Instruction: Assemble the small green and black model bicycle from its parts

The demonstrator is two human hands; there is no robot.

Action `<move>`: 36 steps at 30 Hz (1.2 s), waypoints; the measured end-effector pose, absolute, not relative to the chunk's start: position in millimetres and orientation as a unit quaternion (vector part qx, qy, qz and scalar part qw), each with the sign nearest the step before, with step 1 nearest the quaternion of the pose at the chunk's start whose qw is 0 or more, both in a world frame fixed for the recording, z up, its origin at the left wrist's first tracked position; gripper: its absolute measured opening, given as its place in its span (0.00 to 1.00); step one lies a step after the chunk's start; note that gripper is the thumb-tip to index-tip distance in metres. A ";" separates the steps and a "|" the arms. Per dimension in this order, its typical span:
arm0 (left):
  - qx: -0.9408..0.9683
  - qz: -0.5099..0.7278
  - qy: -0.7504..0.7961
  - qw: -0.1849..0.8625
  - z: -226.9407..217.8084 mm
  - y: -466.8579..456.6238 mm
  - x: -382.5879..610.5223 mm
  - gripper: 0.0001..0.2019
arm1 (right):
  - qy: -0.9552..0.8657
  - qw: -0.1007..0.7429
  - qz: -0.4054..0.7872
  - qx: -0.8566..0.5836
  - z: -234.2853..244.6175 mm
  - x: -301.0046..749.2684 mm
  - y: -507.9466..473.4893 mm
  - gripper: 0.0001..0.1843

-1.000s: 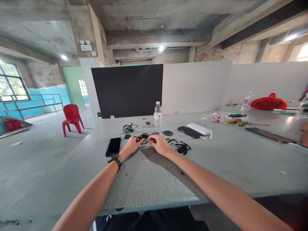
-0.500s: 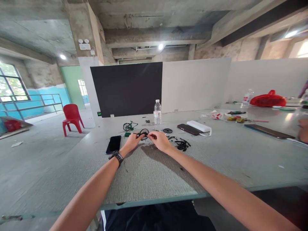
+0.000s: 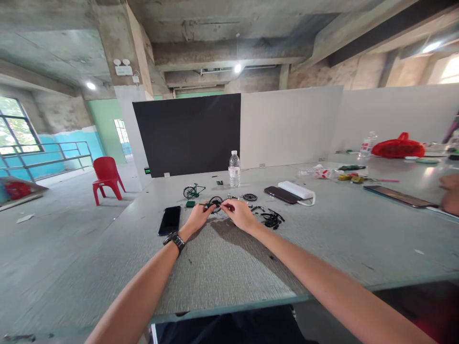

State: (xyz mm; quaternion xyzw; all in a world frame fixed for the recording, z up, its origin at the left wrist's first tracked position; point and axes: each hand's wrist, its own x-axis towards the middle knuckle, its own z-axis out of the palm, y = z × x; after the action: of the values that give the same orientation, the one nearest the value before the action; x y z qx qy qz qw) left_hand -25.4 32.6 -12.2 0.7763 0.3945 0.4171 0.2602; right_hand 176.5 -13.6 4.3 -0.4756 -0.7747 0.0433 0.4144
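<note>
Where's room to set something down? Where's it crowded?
Barring specks, free: table between left forearm and right forearm; between right forearm and rightmost phone. Crowded: from green bicycle to black parts, around left hand and right hand.

Overhead, the ceiling [image 3: 229, 24] is bare concrete crossed by heavy beams [image 3: 233, 55], with a small lamp [image 3: 237, 68] glowing beneath. Behind the grey tabletop [image 3: 215, 272] stand a black panel [image 3: 188, 136] and a white partition [image 3: 290, 126]. Off to the left, a red plastic chair [image 3: 107, 173] sits on the pale floor [image 3: 60, 229], near a blue-painted wall [image 3: 77, 136] and a bright, dark-framed window [image 3: 16, 125].
</note>
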 end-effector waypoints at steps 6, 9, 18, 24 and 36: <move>0.784 0.422 0.386 0.243 -15.9 33.3 -24.6 0.22 | -0.777 0.418 0.052 -0.468 2.9 178.2 -11.6 0.08; 0.785 0.421 0.385 0.241 -15.6 32.8 -24.3 0.22 | -0.781 0.415 0.047 -0.464 3.6 178.1 -11.2 0.08; 0.782 0.418 0.395 0.240 -10.0 28.5 -23.9 0.19 | -0.778 0.407 0.047 -0.476 3.1 175.9 -10.7 0.08; 0.799 0.404 0.397 0.201 -8.9 26.4 -23.9 0.17 | -0.785 0.401 0.048 -0.470 2.1 176.1 -10.0 0.08; 0.834 0.370 0.384 0.139 -8.3 19.8 -26.3 0.18 | -0.766 0.412 0.046 -0.491 -1.9 178.0 -7.8 0.09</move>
State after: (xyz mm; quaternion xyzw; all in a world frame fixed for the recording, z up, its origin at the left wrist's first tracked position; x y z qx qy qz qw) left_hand -26.3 19.8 -8.3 0.8343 0.3842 0.3704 0.1387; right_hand 178.0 -7.8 -1.9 -0.4913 -0.7658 0.0461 0.4123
